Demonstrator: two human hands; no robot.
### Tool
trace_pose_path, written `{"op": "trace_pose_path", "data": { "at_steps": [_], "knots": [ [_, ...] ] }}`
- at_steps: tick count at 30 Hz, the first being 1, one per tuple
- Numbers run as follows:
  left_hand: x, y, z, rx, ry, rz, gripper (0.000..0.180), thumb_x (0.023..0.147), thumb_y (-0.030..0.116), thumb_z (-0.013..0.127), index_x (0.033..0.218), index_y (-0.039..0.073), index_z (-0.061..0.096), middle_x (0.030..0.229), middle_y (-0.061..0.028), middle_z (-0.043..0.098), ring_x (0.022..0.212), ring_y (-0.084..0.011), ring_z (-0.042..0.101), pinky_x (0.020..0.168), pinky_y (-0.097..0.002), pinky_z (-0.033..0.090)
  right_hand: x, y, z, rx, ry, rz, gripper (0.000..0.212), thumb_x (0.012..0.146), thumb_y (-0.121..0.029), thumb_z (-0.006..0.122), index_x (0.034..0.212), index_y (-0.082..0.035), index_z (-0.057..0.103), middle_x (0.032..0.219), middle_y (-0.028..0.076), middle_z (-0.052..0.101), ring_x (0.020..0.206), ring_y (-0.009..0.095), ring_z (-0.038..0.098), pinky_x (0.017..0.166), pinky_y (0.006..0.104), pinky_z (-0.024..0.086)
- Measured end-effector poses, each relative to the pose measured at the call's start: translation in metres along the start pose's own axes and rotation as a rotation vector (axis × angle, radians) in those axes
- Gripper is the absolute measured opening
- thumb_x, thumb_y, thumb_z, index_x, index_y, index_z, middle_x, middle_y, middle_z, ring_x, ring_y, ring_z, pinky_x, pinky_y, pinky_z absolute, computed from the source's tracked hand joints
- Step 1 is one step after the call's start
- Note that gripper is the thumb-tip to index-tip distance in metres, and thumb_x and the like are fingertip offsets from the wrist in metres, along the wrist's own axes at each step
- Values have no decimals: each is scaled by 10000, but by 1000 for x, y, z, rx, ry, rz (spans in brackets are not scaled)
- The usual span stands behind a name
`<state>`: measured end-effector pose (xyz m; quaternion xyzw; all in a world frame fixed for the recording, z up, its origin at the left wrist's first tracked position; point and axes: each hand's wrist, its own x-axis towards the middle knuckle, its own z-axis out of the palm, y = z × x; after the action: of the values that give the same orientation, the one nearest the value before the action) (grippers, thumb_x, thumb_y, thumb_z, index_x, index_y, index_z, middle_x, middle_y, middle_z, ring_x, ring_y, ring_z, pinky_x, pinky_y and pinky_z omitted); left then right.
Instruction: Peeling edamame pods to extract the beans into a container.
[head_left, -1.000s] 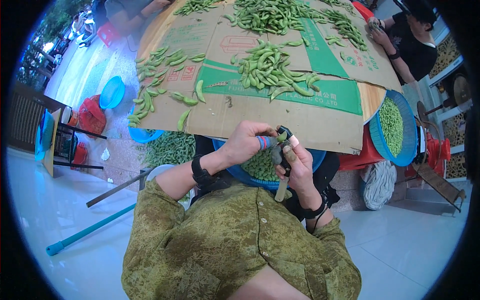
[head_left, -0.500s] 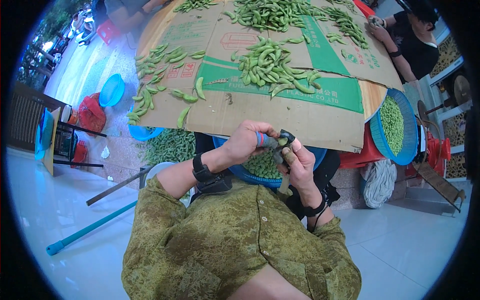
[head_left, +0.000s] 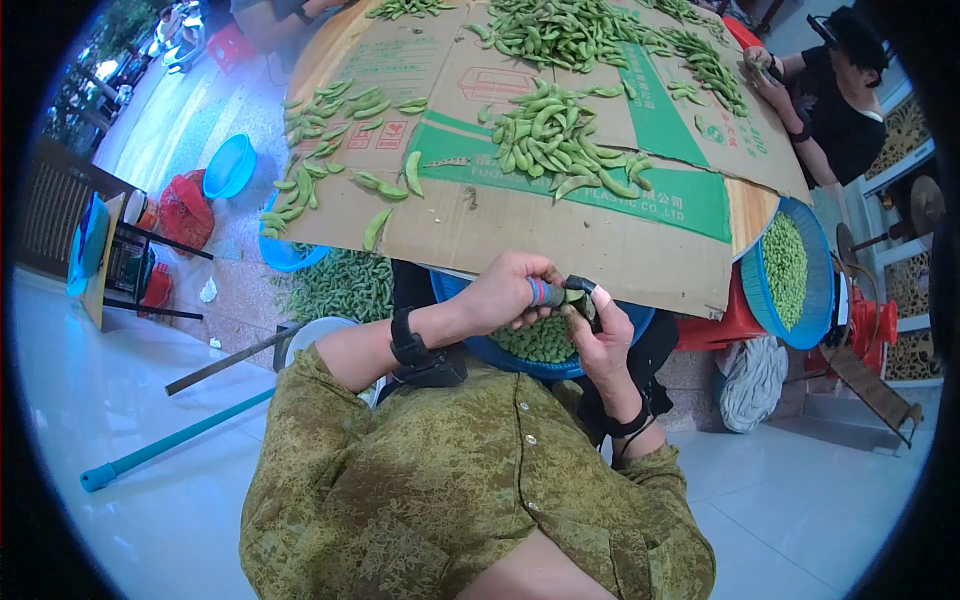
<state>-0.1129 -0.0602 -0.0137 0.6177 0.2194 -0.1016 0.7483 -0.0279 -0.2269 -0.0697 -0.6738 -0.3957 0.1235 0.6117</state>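
**Bean pod (head_left: 574,297) pinched above the blue basket (head_left: 448,286)**

From the head view, the only one I had, I watched both hands meet at the near edge of the counter (head_left: 752,212), just above that basket and its shelled green beans (head_left: 540,343). The bean pod was at the meeting point. The right hand (head_left: 606,340) had its fingers clamped on it, with a black cover on one tip and a pale wrap beside it. The left hand (head_left: 503,292) had its fingers bunched against the other side, one in a striped sleeve; I could not tell whether they gripped the pod or only pressed on it.

I judged the pod very light, with a firm but pliable skin, perhaps a little slick, and beans inside that hard squeezing would bruise. I would have taken it near the ends, across its flat sides, with a light pinch.

Beyond the hands, a heap of bean pods (head_left: 545,135) lay on the flattened cardboard (head_left: 480,236) covering the counter, with looser ones toward the left. At the right stood a second blue basket (head_left: 822,300) of shelled beans, near a co-worker (head_left: 845,115) in black.
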Motion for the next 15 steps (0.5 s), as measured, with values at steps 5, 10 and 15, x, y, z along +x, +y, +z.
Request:
{"op": "trace_pose_path", "data": {
  "at_steps": [5,10,15],
  "knots": [
    [-19,9,-41,1228,518,714,221,738,36,581,958,40,600,749,-155,590,690,-396,573,641,-432,488,4,-1,-8,-123,-23,-180,192,806,13,640,984,16,567,704,105,530,578,195,510,544,296,430],
    [7,33,-99,1417,725,722,196,756,91,597,942,30,612,813,-216,571,845,-376,584,761,-468,462,5,-7,-7,-245,-86,-256,171,816,-9,661,880,16,505,662,127,466,550,258,481,503,321,396],
    [78,52,-115,1229,714,503,175,760,132,596,872,2,633,818,-229,616,836,-392,609,748,-464,475,5,-8,-3,-188,-85,-137,154,872,-26,602,1003,22,537,658,86,473,554,194,482,507,301,395]
  ]
}}
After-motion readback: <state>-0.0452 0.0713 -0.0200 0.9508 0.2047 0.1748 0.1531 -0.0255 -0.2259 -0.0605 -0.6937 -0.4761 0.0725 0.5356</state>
